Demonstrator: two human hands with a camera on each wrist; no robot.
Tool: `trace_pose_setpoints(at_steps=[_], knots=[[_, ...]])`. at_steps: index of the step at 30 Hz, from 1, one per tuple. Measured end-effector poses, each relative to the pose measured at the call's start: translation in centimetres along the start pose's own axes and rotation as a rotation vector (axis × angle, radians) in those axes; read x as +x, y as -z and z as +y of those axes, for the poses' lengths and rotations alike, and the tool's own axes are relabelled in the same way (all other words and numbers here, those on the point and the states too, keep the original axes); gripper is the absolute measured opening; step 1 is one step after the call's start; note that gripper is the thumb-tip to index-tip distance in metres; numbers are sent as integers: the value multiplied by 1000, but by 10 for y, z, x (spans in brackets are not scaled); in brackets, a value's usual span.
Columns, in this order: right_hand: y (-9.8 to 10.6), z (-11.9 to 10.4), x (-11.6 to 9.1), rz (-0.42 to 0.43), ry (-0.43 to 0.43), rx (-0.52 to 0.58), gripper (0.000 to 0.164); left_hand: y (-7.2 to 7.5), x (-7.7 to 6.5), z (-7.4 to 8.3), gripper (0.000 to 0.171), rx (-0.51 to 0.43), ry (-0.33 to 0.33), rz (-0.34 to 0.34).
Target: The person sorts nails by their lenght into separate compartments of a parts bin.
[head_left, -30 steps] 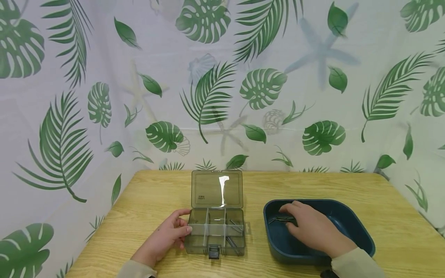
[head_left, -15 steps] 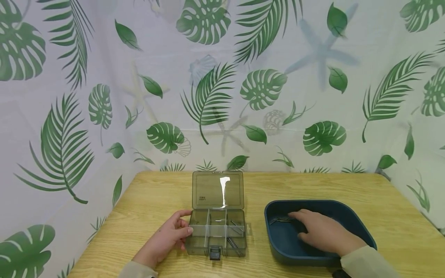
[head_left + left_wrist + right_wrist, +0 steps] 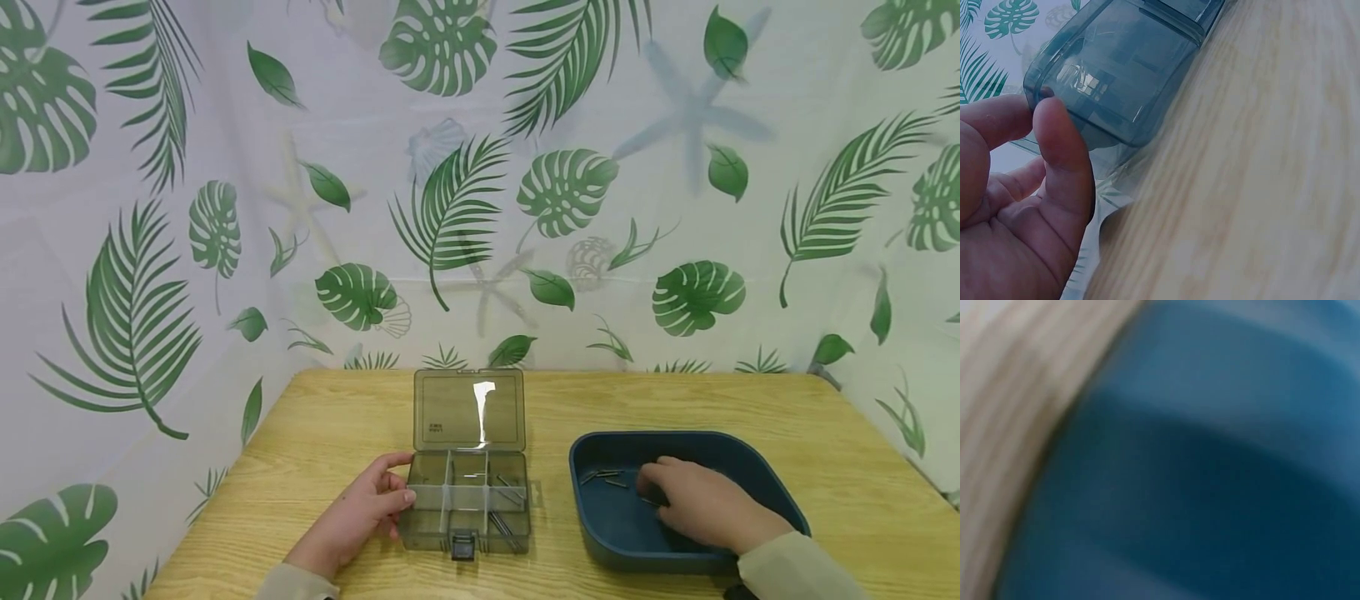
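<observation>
Right hand (image 3: 702, 504) bent down into the tray (image 3: 652, 560); whether it pinches anything cannot be told.

One pin (image 3: 651, 502) shows at its fingertips, partly hidden, while the right wrist view is too blurred to settle contact. The loose pins (image 3: 602, 474) lie in the tray just left of these fingers, on the side toward the box (image 3: 423, 539), long axes running roughly left to right; the right hand is much the nearer. Across a strip of table (image 3: 337, 425), the left hand (image 3: 365, 506) grips the box's left side with thumb and forefinger. Its lid (image 3: 450, 408) is swung back, and more pins (image 3: 500, 525) lie slanted in the right-hand compartments.
</observation>
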State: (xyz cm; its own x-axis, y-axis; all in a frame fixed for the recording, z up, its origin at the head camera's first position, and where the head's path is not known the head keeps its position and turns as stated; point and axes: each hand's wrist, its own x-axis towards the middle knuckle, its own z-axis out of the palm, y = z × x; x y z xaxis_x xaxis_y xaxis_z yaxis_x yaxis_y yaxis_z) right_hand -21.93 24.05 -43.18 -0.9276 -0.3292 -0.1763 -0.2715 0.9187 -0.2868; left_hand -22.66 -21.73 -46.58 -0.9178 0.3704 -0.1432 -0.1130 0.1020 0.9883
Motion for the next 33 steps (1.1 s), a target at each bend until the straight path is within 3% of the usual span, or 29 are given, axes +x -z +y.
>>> trace_pose_setpoints(at_steps=[9,18,33], knots=[[-5,-2,-2,9,-5,53,26,0,0,-1,65,-5,7,-4],[-7,-2,-4,41,26,16,25,0,-1,-1,66,-10,10,-5],[-7,-1,-6,34,-12,-17,20,1,0,-2,65,1,6,-10]])
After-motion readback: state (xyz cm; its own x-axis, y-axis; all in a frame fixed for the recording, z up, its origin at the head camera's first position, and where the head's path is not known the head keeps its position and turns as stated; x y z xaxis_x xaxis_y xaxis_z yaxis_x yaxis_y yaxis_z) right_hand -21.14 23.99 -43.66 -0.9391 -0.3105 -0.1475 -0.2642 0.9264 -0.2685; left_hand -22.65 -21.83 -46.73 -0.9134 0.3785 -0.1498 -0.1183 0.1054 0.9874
